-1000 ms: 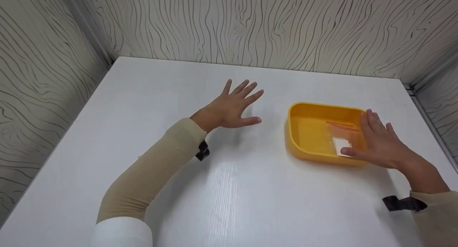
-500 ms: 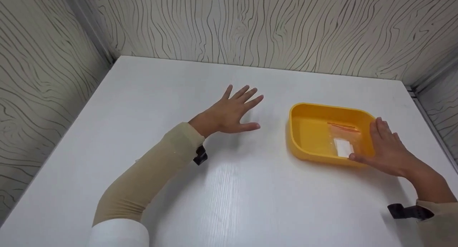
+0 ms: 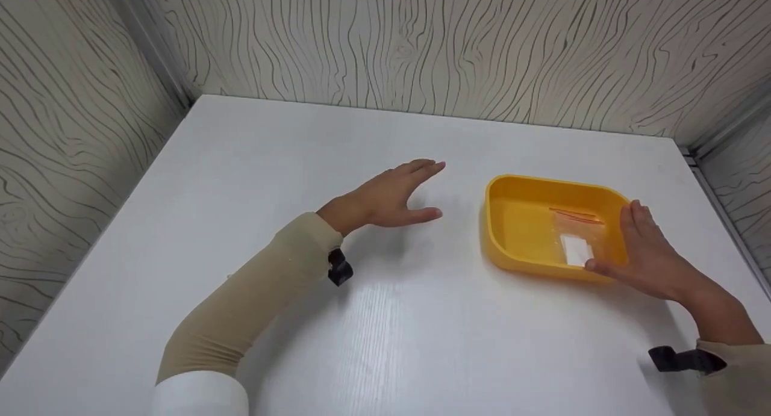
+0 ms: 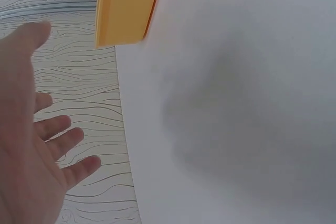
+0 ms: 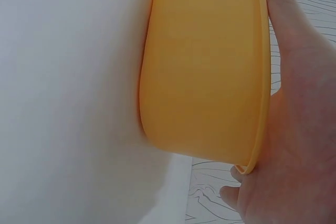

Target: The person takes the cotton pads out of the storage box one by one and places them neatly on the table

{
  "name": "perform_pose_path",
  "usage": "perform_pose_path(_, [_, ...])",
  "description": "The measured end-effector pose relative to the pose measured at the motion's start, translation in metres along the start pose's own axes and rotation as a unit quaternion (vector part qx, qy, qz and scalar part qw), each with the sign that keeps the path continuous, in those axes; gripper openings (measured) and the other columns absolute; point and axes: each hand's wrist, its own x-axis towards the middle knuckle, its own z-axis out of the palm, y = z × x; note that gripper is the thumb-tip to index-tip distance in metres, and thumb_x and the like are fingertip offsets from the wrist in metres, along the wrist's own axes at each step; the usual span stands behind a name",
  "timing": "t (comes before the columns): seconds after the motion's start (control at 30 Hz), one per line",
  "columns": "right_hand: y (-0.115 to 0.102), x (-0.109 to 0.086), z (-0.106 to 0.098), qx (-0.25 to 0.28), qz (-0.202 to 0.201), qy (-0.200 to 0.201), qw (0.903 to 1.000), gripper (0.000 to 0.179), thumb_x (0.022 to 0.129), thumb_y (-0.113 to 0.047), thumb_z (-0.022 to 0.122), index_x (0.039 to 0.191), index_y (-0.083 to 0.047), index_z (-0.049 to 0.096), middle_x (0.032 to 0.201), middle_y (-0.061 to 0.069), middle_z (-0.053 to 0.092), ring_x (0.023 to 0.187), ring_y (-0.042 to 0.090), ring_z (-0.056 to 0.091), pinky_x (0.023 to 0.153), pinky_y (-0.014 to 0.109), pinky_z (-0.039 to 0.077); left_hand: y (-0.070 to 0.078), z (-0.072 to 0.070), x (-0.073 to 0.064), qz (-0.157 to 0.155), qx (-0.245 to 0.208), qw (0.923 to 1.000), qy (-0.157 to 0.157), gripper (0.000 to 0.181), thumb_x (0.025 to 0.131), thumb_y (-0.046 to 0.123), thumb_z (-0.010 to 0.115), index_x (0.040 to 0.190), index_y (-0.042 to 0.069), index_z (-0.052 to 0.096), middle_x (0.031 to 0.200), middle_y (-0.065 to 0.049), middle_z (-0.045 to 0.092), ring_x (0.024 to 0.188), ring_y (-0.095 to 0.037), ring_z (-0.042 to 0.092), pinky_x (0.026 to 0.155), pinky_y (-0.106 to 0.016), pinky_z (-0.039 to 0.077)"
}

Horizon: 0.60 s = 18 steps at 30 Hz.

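A yellow rectangular container [image 3: 524,264] with rounded corners stands on the white table, right of centre in the head view. Inside, toward its right end, lies a clear zip bag [image 3: 577,228] with red seal lines and a white piece in it. My right hand [image 3: 656,262] lies at the container's right end, fingers extended along the rim and thumb over the front edge. In the right wrist view the palm sits right against the rim [image 5: 262,77]. My left hand [image 3: 385,198] hovers over the table left of the container, fingers extended and thumb apart, holding nothing.
The white table [image 3: 421,332] reaches back to a wall panel [image 3: 397,43] with a wood-grain pattern. Similar panels rise at left and right. A black strap piece [image 3: 686,360] shows at the right wrist, another [image 3: 340,267] at the left.
My right hand has moved slightly right and toward me, its thumb now off the white piece. My left hand has lowered toward me and its spread fingers have come together. The container stays put.
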Motion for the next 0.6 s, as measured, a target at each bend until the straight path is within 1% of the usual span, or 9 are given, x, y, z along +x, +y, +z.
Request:
perform_pose_path(0.1, [0.0007, 0.0003, 0.0009, 0.002, -0.003, 0.001, 1.0, 0.123, 0.093, -0.053, 0.067, 0.151, 0.013, -0.019, 0.159, 0.035, -0.025, 0.146, 0.054, -0.022, 0.113, 0.074, -0.002, -0.0008, 0.0012, 0.0009, 0.002, -0.041, 0.9992, 0.004, 0.081, 0.098, 0.056, 0.057, 0.164, 0.025, 0.021, 0.167, -0.001, 0.024, 0.152, -0.02, 0.027, 0.122, -0.043, 0.029])
perform_pose_path(0.17, [0.0007, 0.0004, 0.0012, 0.001, -0.002, 0.002, 1.0, 0.123, 0.093, -0.053, 0.067, 0.151, 0.013, -0.019, 0.159, 0.035, -0.024, 0.146, 0.054, -0.021, 0.113, 0.074, -0.001, -0.0017, 0.0017, 0.0011, 0.007, -0.075, 0.9971, 0.008, 0.079, 0.099, 0.052, 0.059, 0.163, 0.023, 0.023, 0.166, -0.001, 0.027, 0.15, -0.019, 0.029, 0.121, -0.041, 0.03])
perform_pose_path(0.27, [0.0004, 0.0001, 0.001, 0.002, -0.002, 0.003, 1.0, 0.123, 0.093, -0.052, 0.067, 0.151, 0.013, -0.018, 0.159, 0.035, -0.025, 0.146, 0.054, -0.021, 0.112, 0.075, 0.0, -0.0028, 0.0023, 0.0004, 0.016, -0.144, 0.9893, 0.016, 0.074, 0.1, 0.043, 0.061, 0.162, 0.019, 0.027, 0.163, -0.001, 0.032, 0.147, -0.018, 0.035, 0.118, -0.04, 0.035])
perform_pose_path(0.37, [-0.0002, 0.0, 0.001, 0.002, -0.001, 0.004, 1.0, 0.123, 0.092, -0.052, 0.068, 0.151, 0.013, -0.018, 0.159, 0.034, -0.025, 0.146, 0.054, -0.021, 0.112, 0.076, 0.002, -0.0032, 0.0028, 0.0004, 0.021, -0.214, 0.9764, 0.025, 0.069, 0.101, 0.035, 0.062, 0.16, 0.016, 0.031, 0.16, -0.004, 0.038, 0.143, -0.019, 0.042, 0.113, -0.037, 0.042])
perform_pose_path(0.47, [-0.0012, -0.0007, 0.0015, 0.007, -0.003, 0.003, 1.0, 0.123, 0.093, -0.051, 0.068, 0.151, 0.013, -0.019, 0.159, 0.034, -0.026, 0.146, 0.053, -0.022, 0.112, 0.075, 0.0, -0.0023, 0.0029, 0.0012, 0.018, -0.271, 0.9618, 0.032, 0.065, 0.102, 0.03, 0.061, 0.158, 0.013, 0.034, 0.155, -0.007, 0.043, 0.139, -0.018, 0.046, 0.109, -0.032, 0.045])
perform_pose_path(0.53, [-0.0016, -0.0012, 0.0017, 0.009, -0.006, 0.003, 0.9999, 0.123, 0.093, -0.051, 0.068, 0.151, 0.013, -0.019, 0.158, 0.034, -0.027, 0.146, 0.053, -0.023, 0.113, 0.074, -0.001, -0.0014, 0.0025, 0.0021, 0.016, -0.31, 0.95, 0.035, 0.062, 0.103, 0.028, 0.061, 0.157, 0.011, 0.036, 0.152, -0.008, 0.046, 0.137, -0.018, 0.049, 0.107, -0.03, 0.047])
perform_pose_path(0.6, [-0.0016, -0.0018, 0.0014, 0.011, -0.009, 0.004, 0.9999, 0.123, 0.093, -0.05, 0.069, 0.15, 0.014, -0.019, 0.158, 0.034, -0.027, 0.145, 0.053, -0.023, 0.113, 0.073, -0.003, -0.0002, 0.0021, 0.003, 0.014, -0.35, 0.9361, 0.034, 0.059, 0.103, 0.025, 0.059, 0.156, 0.009, 0.037, 0.15, -0.009, 0.048, 0.133, -0.019, 0.052, 0.105, -0.03, 0.049])
